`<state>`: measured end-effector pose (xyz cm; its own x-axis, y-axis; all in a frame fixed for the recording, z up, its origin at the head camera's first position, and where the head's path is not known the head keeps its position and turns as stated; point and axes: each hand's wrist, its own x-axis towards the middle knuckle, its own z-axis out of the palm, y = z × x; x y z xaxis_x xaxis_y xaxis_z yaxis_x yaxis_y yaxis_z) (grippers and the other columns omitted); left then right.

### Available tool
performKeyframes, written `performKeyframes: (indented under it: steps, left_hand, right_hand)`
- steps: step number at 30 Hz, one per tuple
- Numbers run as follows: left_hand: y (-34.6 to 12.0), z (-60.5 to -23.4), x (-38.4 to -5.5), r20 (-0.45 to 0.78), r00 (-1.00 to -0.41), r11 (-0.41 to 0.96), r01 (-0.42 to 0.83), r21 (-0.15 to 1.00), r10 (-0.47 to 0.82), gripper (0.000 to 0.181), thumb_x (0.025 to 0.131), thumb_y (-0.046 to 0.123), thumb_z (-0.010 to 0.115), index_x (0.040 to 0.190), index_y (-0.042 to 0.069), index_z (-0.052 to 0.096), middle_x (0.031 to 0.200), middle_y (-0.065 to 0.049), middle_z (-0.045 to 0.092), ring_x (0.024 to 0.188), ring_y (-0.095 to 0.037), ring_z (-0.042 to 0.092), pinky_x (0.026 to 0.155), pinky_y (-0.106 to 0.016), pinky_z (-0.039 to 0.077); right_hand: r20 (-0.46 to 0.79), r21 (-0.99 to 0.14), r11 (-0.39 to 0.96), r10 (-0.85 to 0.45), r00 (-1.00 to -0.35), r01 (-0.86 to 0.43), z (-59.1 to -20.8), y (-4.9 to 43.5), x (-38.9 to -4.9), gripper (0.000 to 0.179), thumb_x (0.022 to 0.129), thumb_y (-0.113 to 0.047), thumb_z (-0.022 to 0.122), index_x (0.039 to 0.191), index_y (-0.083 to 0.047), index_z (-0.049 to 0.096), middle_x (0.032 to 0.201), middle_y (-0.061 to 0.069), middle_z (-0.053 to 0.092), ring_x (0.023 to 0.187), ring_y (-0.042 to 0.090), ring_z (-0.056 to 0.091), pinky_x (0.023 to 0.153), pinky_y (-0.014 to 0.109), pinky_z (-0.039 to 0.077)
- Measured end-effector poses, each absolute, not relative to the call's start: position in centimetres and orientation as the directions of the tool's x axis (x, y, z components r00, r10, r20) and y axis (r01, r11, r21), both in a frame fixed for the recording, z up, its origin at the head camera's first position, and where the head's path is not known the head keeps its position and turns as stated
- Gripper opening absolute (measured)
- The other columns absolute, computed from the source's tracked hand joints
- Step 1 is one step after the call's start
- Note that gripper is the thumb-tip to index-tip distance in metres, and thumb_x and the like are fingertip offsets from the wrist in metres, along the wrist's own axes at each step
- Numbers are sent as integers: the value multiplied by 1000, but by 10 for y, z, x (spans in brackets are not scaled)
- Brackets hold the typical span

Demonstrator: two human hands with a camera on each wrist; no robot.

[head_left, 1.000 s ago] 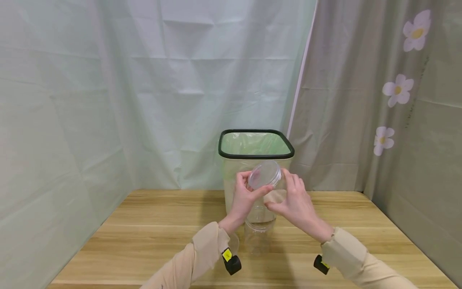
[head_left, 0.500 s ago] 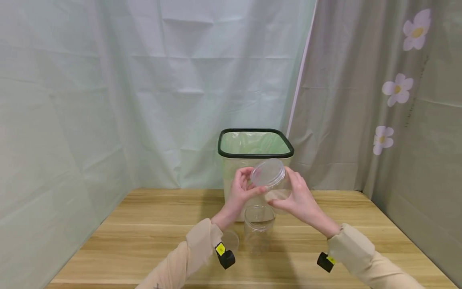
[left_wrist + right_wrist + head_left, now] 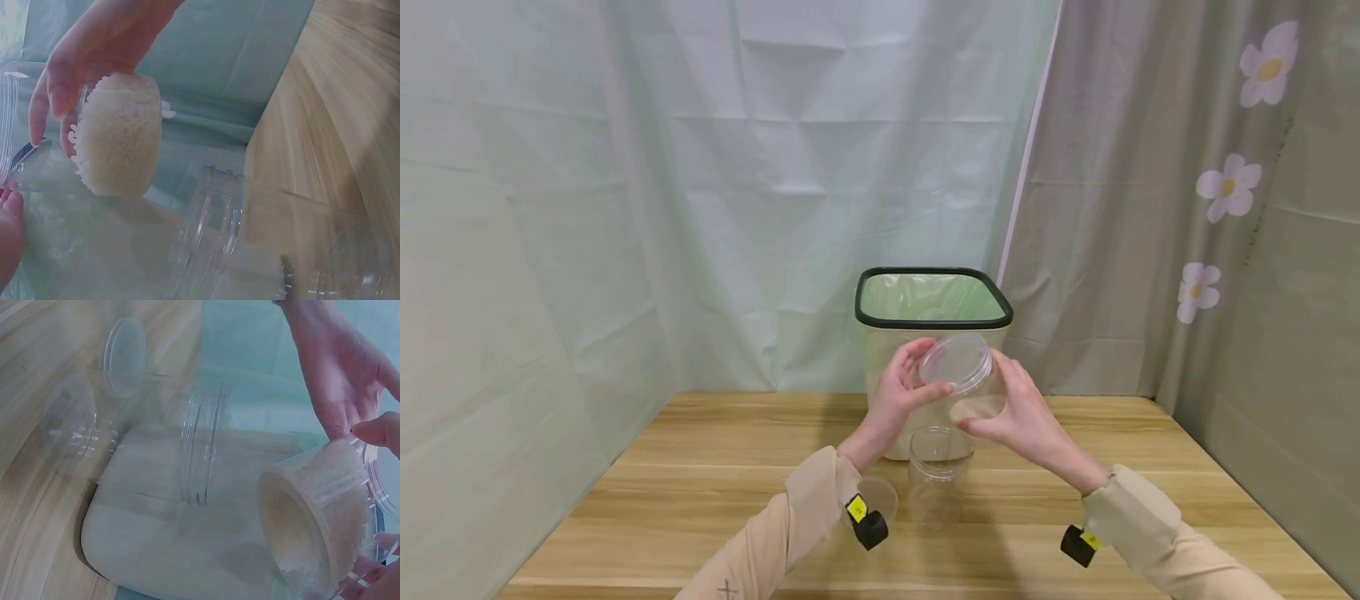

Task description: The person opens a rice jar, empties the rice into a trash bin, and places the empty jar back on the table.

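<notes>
A clear plastic jar (image 3: pixel 983 407) with white rice (image 3: pixel 122 134) in its base is held tilted in my right hand (image 3: pixel 1024 417), thumb on one side and fingers on the other. At the jar's upper end sits a translucent round lid (image 3: pixel 957 360); whether it is screwed tight cannot be told. My left hand (image 3: pixel 895 404) grips the lid's edge between thumb and fingers. Below the hands, an open clear jar (image 3: pixel 938 492) stands upright on the table. Beside it on the left lies another round lid (image 3: pixel 125 357), partly hidden by my left wrist's camera in the head view.
A pale bin (image 3: pixel 876 354) with a black rim and a green-tinted liner stands right behind the hands. The wooden table (image 3: pixel 715 475) extends to both sides. Curtains (image 3: pixel 820 192) enclose the back and sides.
My left hand's fingers have shifted around the lid's edge, and its wrist has moved slightly left and back. The rice jar and right hand have moved slightly right. The standing jar stays put.
</notes>
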<state>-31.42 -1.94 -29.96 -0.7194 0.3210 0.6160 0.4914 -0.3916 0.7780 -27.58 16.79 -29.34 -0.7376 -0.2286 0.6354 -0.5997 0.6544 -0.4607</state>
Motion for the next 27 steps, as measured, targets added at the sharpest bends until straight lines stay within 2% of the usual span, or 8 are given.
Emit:
performKeyframes:
  steps: [6,12,18,23,27]
  left_hand:
    - [-17,-300,-311,606,-729,-371,492,788,319,76,71,28,78,128,-3,37,127,-14,45,114,-24,42,93,-35,37]
    - [-13,-299,-307,579,-774,-316,499,806,255,65,73,18,77,124,-2,41,122,-12,48,111,-23,44,92,-34,37]
    - [-8,-293,-300,534,-821,-258,481,838,204,58,75,6,72,123,-3,41,122,-14,46,112,-26,42,95,-36,34]
    - [-5,-280,-281,517,-844,-238,477,846,143,53,75,3,71,118,-8,41,117,-17,47,108,-28,44,93,-35,37]
    - [-2,-275,-271,516,-852,-242,484,841,88,53,73,6,73,114,-9,41,115,-20,47,106,-33,45,92,-39,38]
  right_hand:
    - [637,-461,656,-223,-738,-597,-295,167,-275,91,60,-24,84,134,-5,34,110,10,47,96,27,43,76,43,41]
    - [664,-441,660,-217,-716,-608,-296,166,-276,90,60,-24,84,133,-3,35,110,11,47,97,30,43,75,43,40]
    - [669,-433,684,-194,-718,-588,-297,165,-277,91,60,-23,84,132,0,35,110,14,47,98,33,43,76,46,40]
    - [664,-437,703,-168,-729,-561,-297,163,-276,91,59,-23,85,132,0,34,110,15,47,97,31,43,76,47,41]
    - [666,-434,721,-147,-731,-540,-296,160,-274,92,59,-25,84,132,1,34,110,16,46,96,31,42,75,46,41]
